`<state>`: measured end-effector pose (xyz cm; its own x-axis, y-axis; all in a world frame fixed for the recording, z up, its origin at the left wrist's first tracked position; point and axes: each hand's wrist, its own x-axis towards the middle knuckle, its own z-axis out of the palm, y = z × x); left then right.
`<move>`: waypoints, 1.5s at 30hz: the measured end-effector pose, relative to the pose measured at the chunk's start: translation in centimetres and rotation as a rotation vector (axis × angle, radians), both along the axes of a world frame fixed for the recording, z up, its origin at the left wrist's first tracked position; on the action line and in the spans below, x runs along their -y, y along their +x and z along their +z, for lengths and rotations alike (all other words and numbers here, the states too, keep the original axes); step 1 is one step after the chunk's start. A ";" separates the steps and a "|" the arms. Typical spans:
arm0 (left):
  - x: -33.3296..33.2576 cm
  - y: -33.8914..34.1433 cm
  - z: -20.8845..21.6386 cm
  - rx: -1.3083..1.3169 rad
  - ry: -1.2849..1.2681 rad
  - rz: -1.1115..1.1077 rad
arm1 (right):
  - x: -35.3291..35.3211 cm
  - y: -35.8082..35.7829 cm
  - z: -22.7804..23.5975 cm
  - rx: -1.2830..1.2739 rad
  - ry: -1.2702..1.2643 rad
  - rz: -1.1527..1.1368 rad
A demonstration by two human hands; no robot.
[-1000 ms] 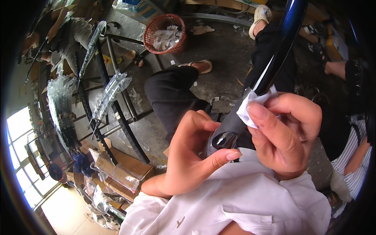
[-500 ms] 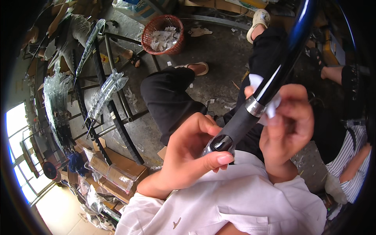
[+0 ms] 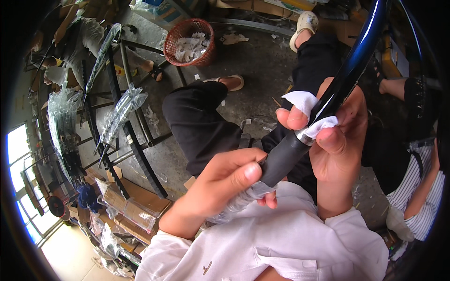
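Note:
A long glossy black and blue rod [image 3: 357,58], resembling a fishing rod, slants from the upper right down to my lap. Its lower end has a matte black grip [image 3: 284,160] with a silver ring [image 3: 304,136] at the top. My left hand [image 3: 224,183] is closed round the bottom of the grip, where crumpled clear plastic [image 3: 241,200] covers the end. Just above the ring, my right hand [image 3: 341,152] pinches a small white cloth [image 3: 302,101] wrapped against the glossy shaft. The rod's far end runs out of view.
A red plastic basket [image 3: 210,52] holding white scraps stands on the floor ahead. To the left is a metal rack [image 3: 123,70] bearing plastic-wrapped bundles [image 3: 65,122]. Cardboard boxes [image 3: 157,205] lie below it. Another person in a striped garment [image 3: 424,199] sits at right.
My right hand and the cloth have closed round the shaft just above the ring. My left hand has shifted on the grip's lower end, and more clear plastic shows there.

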<state>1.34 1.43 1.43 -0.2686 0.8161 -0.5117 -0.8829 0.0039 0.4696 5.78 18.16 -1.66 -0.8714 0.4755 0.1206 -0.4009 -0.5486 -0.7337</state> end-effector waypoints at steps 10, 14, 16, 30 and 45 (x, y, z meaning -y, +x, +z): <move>0.3 0.0 -1.2 -0.017 0.107 0.104 | -0.2 0.2 -0.7 0.018 -0.166 0.148; -0.3 0.3 -1.0 -0.164 0.018 0.236 | 0.1 0.7 -2.7 0.209 -0.106 0.099; -0.3 0.4 -1.0 -0.282 -0.016 0.283 | -0.7 1.4 -2.5 0.252 -0.067 0.070; -1.3 2.6 -1.8 -1.460 -0.448 0.369 | 1.5 0.7 1.7 0.244 0.376 -0.051; 0.4 -1.1 -2.1 0.106 0.285 0.253 | -1.1 0.5 -5.0 0.348 -0.098 0.195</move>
<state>0.21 1.01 -0.62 -0.4372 0.8442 -0.3101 -0.8830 -0.3373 0.3266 6.24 19.27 -6.61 -0.9272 0.2918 -0.2349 -0.0193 -0.6635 -0.7479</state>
